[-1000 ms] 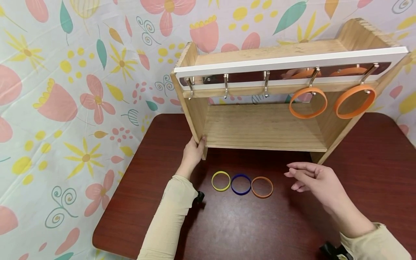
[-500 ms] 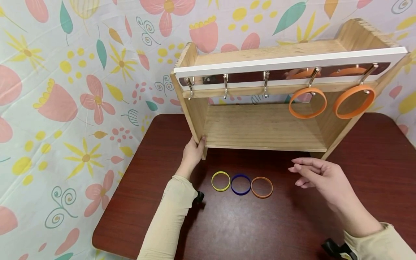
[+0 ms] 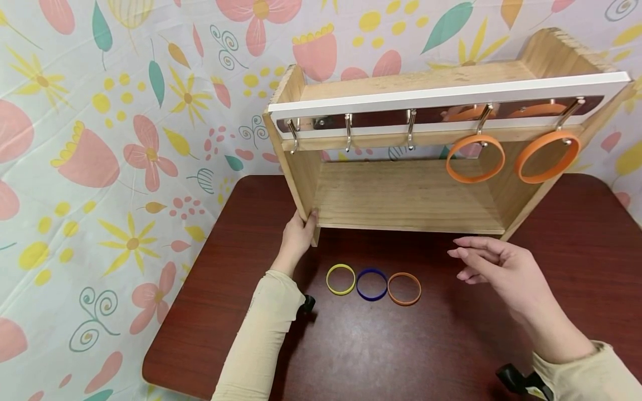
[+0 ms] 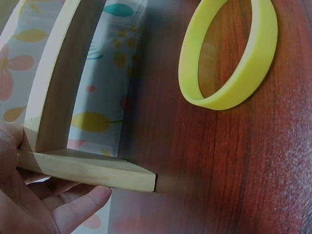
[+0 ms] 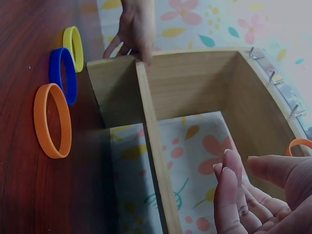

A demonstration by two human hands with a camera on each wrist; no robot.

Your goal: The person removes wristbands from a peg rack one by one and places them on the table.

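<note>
My left hand [image 3: 297, 236] grips the lower left side panel of a wooden shelf rack [image 3: 411, 195], thumb at the front. In the left wrist view its fingers reach behind the panel's foot [image 4: 97, 173]. My right hand [image 3: 504, 273] hovers over the table in front of the rack's right end, fingers loosely bent and holding nothing. Between the hands lie three silicone wristbands in a row: yellow [image 3: 341, 293], blue [image 3: 372, 299] and orange [image 3: 404, 303]. Two more orange wristbands hang from the rack's two rightmost hooks, one here [image 3: 473, 179] and the other wristband [image 3: 549, 177] beside it.
A white rail [image 3: 441, 92] with a shiny metal strip runs along the rack's upper front. Its three left hooks [image 3: 348, 133] carry nothing. The dark red table [image 3: 351, 356] ends at a rounded edge on the left, and a flower-patterned cloth [image 3: 125, 184] stands behind.
My right hand has drifted slightly right and up, away from the wristbands on the table. The left hand, rack and wristbands look the same.
</note>
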